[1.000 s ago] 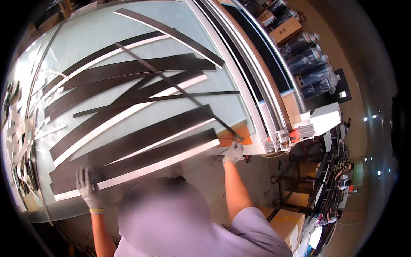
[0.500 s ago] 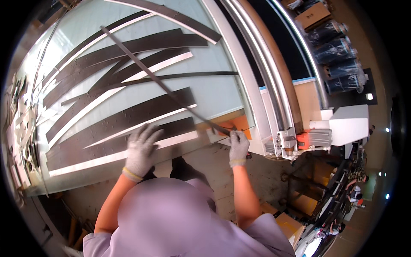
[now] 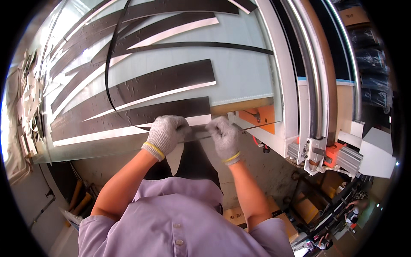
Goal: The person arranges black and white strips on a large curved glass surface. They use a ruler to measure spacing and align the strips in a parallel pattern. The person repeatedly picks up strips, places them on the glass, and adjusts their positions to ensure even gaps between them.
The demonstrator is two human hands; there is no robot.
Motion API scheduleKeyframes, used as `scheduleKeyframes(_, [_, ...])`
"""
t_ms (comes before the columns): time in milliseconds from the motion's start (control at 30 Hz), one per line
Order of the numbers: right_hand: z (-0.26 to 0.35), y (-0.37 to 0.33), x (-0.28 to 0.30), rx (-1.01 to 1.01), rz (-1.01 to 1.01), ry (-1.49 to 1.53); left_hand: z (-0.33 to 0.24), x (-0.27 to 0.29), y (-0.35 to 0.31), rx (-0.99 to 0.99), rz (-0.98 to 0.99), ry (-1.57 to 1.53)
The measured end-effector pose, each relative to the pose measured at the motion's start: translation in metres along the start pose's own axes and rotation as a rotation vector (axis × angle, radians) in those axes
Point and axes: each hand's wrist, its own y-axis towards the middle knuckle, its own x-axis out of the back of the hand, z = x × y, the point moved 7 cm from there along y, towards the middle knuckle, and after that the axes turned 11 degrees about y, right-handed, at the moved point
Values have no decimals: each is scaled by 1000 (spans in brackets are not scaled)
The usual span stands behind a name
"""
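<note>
At the near edge of the glass table, both of my hands, in pale knitted gloves, are closed close together. A long, narrow dark strip curves from the far side of the table down into my left hand. A blurred greyish stretch, seemingly of the same strip, spans the gap to my right hand, whose fingers are pinched. The exact grip is partly hidden by the fingers. Just beyond my hands lies a wide dark strip with a white edge.
Several dark, white-edged strips lie across the glass. To the right runs a machine rail with a motor unit. Scrap strips are heaped at the left. Cardboard boxes stand below, and other people are far off.
My left hand has gone from open to closed and moved right. My right hand has shifted slightly left, bringing both together on the strip. The strip, straight before, now curves; my view has shifted.
</note>
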Motion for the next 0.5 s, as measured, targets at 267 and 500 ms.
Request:
scheduleKeyframes(267, [-28, 53, 10, 317, 161, -522, -2, -26, 41, 74, 58, 215])
scheduleKeyframes(500, [-32, 53, 9, 268, 129, -530, 7, -37, 44, 129, 34, 116])
